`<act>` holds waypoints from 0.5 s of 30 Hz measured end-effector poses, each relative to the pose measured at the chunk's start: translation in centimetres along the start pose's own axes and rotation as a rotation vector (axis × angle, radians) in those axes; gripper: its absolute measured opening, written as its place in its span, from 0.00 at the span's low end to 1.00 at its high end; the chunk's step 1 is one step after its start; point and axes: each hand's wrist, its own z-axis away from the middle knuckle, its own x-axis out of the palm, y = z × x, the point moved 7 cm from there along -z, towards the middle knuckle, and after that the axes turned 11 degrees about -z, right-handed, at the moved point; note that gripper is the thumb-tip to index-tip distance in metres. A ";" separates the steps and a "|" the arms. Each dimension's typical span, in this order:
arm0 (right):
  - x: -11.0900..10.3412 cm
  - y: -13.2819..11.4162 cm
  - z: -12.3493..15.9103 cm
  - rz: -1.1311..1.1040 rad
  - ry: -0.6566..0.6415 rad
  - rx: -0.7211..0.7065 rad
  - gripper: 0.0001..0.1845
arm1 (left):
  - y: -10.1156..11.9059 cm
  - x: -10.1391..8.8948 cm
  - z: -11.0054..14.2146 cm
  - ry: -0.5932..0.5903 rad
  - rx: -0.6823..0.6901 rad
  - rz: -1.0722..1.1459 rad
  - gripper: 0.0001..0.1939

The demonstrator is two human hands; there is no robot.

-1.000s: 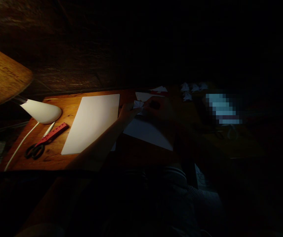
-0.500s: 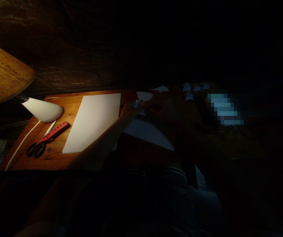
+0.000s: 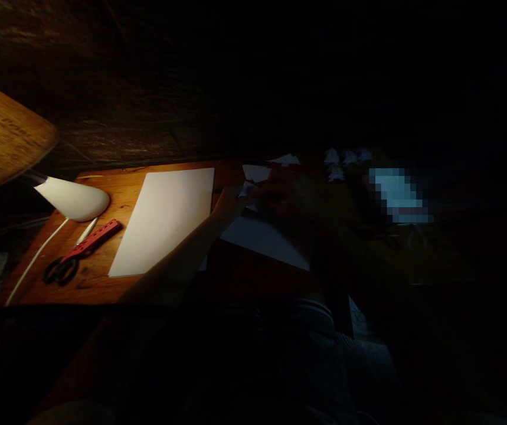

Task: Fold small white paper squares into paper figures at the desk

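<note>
left hand: fingers pinched nearly together on a small folded white paper, the piece held just above the counter, near its far edge. right hand: in deep shadow just beside the same piece; how far its fingers are open, and whether they grip the paper, cannot be told. directly below the hands, a white sheet lies at a slant. just beyond them, a loose paper scrap; farther back, a second scrap. to the left, a large white sheet, brightly lit, partly crossed by the left forearm. right of the hands, a group of small folded paper pieces, then a glowing, pixelated panel. far left: black-looped scissors by a red strip, a white pen-like object and a lamp.
</note>
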 end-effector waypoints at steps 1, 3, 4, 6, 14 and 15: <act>0.0 0.0 0.0 0.016 -0.005 -0.004 0.16 | 0.1 0.1 0.0 -0.007 -0.006 -0.005 0.04; 0.0 0.0 -0.2 0.061 -0.034 -0.017 0.15 | 0.2 0.2 0.1 -0.009 -0.027 0.014 0.05; 0.0 -0.1 -0.2 0.086 -0.057 -0.023 0.15 | 0.1 0.2 0.0 -0.007 -0.043 0.034 0.05; 0.0 -0.5 -0.3 0.134 -0.107 -0.035 0.14 | -0.4 0.2 0.0 -0.005 -0.079 0.070 0.06; 0.1 -1.9 -0.3 0.233 -0.218 -0.062 0.18 | -1.4 0.0 -0.4 0.004 -0.064 0.124 0.04; 0.2 -2.0 -0.3 0.226 -0.221 -0.061 0.19 | -1.4 0.0 -0.4 -0.001 -0.064 0.126 0.04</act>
